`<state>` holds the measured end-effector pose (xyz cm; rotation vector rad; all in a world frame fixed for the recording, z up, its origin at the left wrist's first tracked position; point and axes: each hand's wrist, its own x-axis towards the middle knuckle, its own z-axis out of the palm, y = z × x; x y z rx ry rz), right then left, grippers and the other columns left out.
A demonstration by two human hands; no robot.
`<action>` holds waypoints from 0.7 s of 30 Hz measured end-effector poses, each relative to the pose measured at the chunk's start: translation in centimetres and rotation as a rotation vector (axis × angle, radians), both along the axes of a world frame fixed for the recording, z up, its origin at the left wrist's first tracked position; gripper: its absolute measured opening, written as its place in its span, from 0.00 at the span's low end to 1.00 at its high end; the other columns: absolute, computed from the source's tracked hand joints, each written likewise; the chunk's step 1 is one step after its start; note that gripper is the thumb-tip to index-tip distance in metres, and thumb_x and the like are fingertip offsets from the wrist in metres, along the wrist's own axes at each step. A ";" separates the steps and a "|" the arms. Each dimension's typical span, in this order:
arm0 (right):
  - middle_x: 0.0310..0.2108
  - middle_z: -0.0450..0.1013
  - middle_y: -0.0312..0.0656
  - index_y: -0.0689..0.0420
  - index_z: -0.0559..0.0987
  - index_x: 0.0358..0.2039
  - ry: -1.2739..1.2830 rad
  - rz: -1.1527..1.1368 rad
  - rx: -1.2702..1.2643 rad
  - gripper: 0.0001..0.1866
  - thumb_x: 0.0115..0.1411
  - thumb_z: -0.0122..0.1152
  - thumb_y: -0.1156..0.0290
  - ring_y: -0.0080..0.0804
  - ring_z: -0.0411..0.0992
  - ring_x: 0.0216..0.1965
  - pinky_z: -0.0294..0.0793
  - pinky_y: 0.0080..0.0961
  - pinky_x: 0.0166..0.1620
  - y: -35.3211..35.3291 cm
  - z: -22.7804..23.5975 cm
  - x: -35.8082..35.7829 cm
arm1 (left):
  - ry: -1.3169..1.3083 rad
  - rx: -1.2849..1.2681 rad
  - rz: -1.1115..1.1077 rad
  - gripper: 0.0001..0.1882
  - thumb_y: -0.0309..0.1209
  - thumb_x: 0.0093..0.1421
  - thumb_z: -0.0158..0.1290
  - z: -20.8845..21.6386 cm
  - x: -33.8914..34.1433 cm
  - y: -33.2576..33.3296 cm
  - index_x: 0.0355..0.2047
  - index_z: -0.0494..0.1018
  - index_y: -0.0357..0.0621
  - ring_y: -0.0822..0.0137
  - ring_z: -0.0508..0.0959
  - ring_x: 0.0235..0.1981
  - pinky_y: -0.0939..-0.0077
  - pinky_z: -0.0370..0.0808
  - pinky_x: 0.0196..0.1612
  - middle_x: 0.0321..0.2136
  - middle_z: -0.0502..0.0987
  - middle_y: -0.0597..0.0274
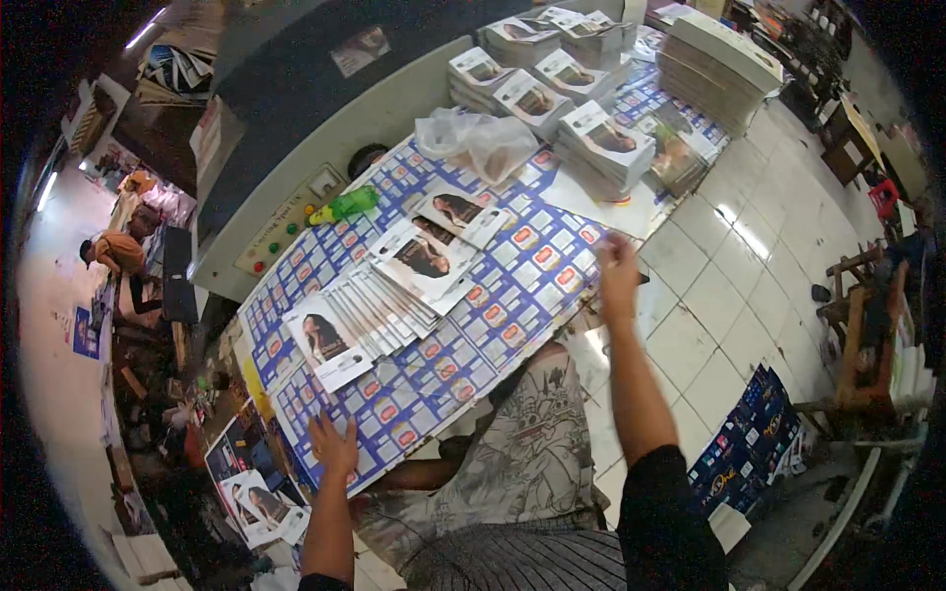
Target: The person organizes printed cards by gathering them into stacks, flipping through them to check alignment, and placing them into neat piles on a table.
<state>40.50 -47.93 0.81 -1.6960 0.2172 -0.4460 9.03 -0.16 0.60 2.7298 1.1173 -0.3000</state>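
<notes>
My left hand [333, 445] is open, fingers spread, at the near left edge of a table covered with a blue-and-white printed sheet [512, 335]. Just beyond it lies a fanned row of white booklets [379, 313] with a portrait on the cover. More of these booklets [424, 258] overlap farther up the row, toward the table's middle. My right hand [618, 258] is raised by the table's right edge, its fingers curled. A small dark tip shows beside it, but I cannot make out what the fingers hold.
Stacks of booklets [606, 148] and a taller pile [714, 74] stand at the far right. A crumpled plastic bag [478, 143] and a green bottle [353, 203] lie near the grey machine [286, 222]. A person [120, 254] is at far left. A dark printed sheet [744, 438] lies at lower right.
</notes>
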 end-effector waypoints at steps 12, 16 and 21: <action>0.60 0.64 0.52 0.62 0.54 0.67 0.331 -0.219 0.162 0.52 0.50 0.69 0.48 0.45 0.64 0.57 0.66 0.45 0.53 -20.8 -0.7 17.0 | 0.210 -0.128 -0.019 0.51 0.60 0.62 0.44 0.2 -1.7 2.5 0.69 0.32 0.40 0.40 0.30 0.70 0.41 0.34 0.66 0.69 0.28 0.37; 0.54 0.70 0.48 0.62 0.66 0.59 0.208 -0.198 0.096 0.44 0.48 0.71 0.51 0.40 0.68 0.52 0.64 0.45 0.53 -20.9 -0.5 19.6 | 0.250 -0.134 0.010 0.52 0.57 0.62 0.48 0.5 -0.5 1.5 0.69 0.33 0.38 0.37 0.32 0.69 0.39 0.36 0.66 0.68 0.30 0.34; 0.41 0.77 0.40 0.59 0.76 0.50 0.272 -0.163 0.404 0.28 0.49 0.71 0.64 0.32 0.73 0.45 0.69 0.30 0.50 -21.0 -2.1 21.1 | 0.214 -0.119 -0.028 0.52 0.58 0.62 0.47 -0.3 -1.1 2.3 0.69 0.34 0.37 0.36 0.33 0.69 0.40 0.36 0.66 0.68 0.31 0.34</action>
